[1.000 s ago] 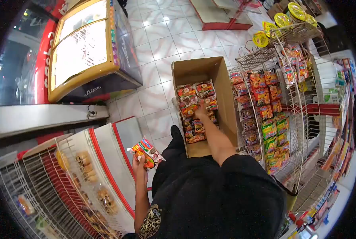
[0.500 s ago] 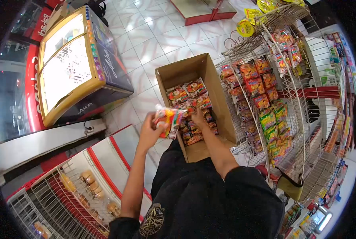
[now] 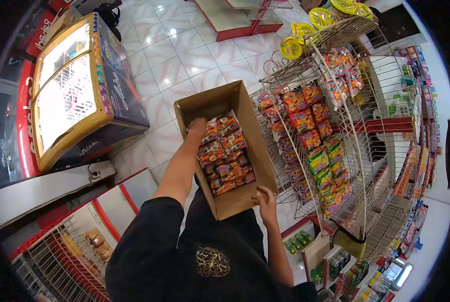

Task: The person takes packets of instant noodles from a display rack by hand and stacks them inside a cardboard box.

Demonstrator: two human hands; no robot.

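Observation:
A tall cardboard box (image 3: 259, 146) with its top open stands before me. Inside lie rows of orange and red instant noodle packets (image 3: 227, 168). My left hand (image 3: 197, 127) is inside the box at its far left, closed on the edge of a noodle packet (image 3: 220, 125); its fingertips are partly hidden. At the box's near right corner, my right hand (image 3: 265, 202) has its fingers apart and loosely bent. These fingers are at the rim, and I see nothing held in them.
To the right, a wire rack (image 3: 356, 151) carries hanging noodle packets (image 3: 301, 113) and green packets (image 3: 328, 163). An ice cream freezer (image 3: 119, 95) stands on the left. Bread packs (image 3: 96, 244) sit on a lower-left shelf. A red-edged display base (image 3: 235, 30) is at the back on the tiled floor.
My left hand has moved from above the box's left side down into its far left, bringing its packet. My right hand has left the packets for the near right corner. The view has shifted.

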